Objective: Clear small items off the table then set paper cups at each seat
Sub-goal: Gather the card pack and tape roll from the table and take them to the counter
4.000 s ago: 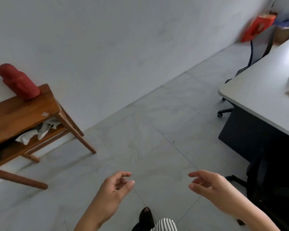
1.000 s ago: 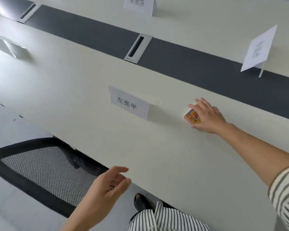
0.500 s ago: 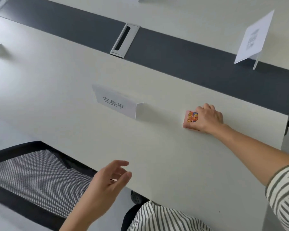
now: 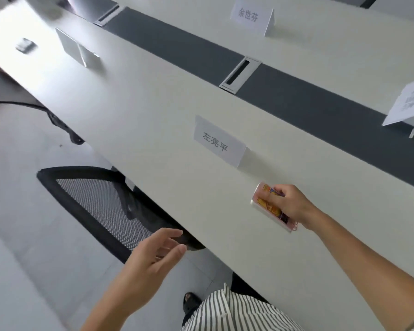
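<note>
My right hand (image 4: 290,204) grips a small pink box with an orange and red printed face (image 4: 270,207), lifted and tilted just above the long white table (image 4: 153,130). My left hand (image 4: 151,261) hovers open and empty off the table's near edge, over the floor beside a chair. Another small grey item (image 4: 24,46) lies blurred on the table at the far left. No paper cups are in view.
Folded paper name cards stand on the table: one right in front of me (image 4: 216,142), one at the left (image 4: 75,47), one across (image 4: 251,16), one at the right (image 4: 409,103). A dark centre strip holds metal cable ports (image 4: 239,74). A black mesh chair (image 4: 101,206) is tucked under the near edge.
My right hand closed on the pink box, raised it off the table and drew it toward me. The view swung from the floor and a wooden bench to the table.
</note>
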Motion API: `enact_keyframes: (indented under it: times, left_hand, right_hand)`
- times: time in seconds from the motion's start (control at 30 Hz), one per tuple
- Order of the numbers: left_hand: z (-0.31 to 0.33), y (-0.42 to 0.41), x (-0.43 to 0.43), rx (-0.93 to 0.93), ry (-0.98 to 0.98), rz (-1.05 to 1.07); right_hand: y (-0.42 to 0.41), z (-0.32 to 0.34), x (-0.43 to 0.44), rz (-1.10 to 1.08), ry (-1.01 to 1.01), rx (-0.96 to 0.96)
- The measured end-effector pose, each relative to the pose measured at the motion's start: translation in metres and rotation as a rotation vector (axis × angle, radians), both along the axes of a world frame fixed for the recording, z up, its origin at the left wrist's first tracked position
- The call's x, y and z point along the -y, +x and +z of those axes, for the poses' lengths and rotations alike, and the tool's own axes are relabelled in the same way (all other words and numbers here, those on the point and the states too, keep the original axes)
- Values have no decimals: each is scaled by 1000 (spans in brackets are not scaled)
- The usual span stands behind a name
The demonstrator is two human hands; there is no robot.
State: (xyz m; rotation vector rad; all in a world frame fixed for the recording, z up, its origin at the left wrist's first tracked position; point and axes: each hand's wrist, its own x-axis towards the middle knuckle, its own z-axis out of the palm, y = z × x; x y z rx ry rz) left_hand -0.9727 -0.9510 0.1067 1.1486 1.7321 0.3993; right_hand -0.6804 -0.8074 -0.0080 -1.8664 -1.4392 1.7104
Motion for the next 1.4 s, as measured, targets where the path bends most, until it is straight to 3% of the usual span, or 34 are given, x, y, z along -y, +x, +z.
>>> enact_keyframes:
  times: [0.33,0.5,0.7,0.93,1.27,1.4]
  left_hand:
    - [17,-125,181,1,100,363]
    - [17,-199,296,40,83,649]
    - [8,-258,360,88,104,899]
    - [-12,-339,325,120,76,899]
    - [21,-518,170,0,187,748]
    - [16,-582,129,36,198,741]
  right_hand:
    - [-200,78,131,592,73,-79]
    - [-293,94,205,845,89,-78]
    - [-380,102,240,1024,89,-31]
    - [-481,78,198,1114,149,6]
    - [-681,97,70,1092,272,-9]
    - [-750,101,22,1106,313,-6]
